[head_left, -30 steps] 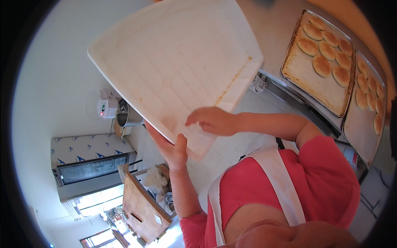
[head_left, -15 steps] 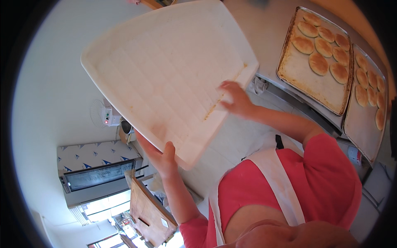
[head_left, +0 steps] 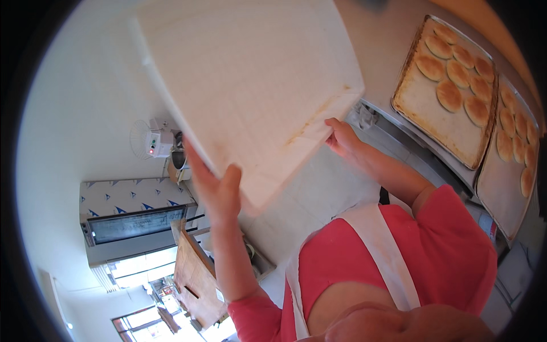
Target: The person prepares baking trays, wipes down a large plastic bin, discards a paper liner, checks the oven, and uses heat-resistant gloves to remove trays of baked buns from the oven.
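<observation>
A large white plastic tray (head_left: 250,62) is lifted and tilted in front of me, its inside facing me and slightly blurred. My left hand (head_left: 216,188) grips its left edge near the lower corner, thumb on the inner side and fingers behind. On the right, my right hand (head_left: 342,137) is closed on the tray's near edge, with the thumb over the rim and its fingers partly hidden. A line of brown crumbs (head_left: 310,122) lies inside the tray along that edge.
Right of me, a metal table (head_left: 387,57) carries two baking trays, one (head_left: 427,131) nearer and one (head_left: 493,188) at the rim, both with oval golden buns (head_left: 450,96). To the left are a mixer (head_left: 159,142), an oven (head_left: 137,225) and a wooden table (head_left: 194,279).
My right hand has moved from over the crumbs inside the tray to its near edge and closed there. The tray has risen and shifted a little, still held in my left hand.
</observation>
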Demonstrator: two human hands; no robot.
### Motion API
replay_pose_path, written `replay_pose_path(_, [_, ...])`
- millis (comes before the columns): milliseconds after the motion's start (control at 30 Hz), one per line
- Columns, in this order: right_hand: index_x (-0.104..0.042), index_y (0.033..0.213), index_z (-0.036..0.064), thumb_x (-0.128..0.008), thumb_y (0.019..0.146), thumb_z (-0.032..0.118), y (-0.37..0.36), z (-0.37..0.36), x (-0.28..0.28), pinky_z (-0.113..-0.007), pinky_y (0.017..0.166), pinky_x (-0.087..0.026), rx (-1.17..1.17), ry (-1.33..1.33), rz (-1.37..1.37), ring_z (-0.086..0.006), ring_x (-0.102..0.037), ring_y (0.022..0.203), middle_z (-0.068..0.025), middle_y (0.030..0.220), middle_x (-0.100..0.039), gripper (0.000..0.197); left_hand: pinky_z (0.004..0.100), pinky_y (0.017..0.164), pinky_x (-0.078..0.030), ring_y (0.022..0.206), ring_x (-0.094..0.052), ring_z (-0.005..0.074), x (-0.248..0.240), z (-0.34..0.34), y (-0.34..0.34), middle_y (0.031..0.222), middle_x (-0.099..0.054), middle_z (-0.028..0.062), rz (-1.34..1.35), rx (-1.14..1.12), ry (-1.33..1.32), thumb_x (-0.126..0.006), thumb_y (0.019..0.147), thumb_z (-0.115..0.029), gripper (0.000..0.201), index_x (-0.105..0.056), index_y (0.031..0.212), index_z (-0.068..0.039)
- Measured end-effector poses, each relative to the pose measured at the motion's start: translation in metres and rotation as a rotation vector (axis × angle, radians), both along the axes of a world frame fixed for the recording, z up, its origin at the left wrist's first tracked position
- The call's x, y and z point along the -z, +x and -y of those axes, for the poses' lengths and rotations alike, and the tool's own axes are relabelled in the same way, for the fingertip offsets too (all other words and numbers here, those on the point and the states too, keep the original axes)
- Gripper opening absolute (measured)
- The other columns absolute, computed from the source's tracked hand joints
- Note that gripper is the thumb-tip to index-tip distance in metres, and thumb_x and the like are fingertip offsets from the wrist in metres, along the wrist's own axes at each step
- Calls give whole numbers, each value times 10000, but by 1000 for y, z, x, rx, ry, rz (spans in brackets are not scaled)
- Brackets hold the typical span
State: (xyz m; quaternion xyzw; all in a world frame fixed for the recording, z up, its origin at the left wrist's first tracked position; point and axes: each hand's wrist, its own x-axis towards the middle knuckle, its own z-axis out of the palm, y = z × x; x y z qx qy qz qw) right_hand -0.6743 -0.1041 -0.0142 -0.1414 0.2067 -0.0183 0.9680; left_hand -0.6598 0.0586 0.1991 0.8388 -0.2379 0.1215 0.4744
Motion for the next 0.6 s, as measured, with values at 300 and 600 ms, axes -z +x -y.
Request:
replay_pose_path(300, [-455, 893, -24, -460, 756, 124, 8, -11, 0, -278, 680, -465, -4, 10, 19, -167, -531, 789, -92, 891, -514, 201, 303, 860, -314, 990, -413, 201, -37, 20, -6, 1067, -413, 119, -88, 90, -105, -430, 540, -60, 671, -279, 1190, 18])
replay_pose_path(600, [-384, 1038, 39, -450, 779, 169, -10, -13, -8, -292, 686, -449, -173, -229, 43, -158, -524, 825, -76, 963, -506, 298, 347, 834, -365, 1008, -417, 280, 14, -59, -8, 1107, -389, 176, -193, -105, -259, -509, 513, -130, 753, -234, 1200, 11])
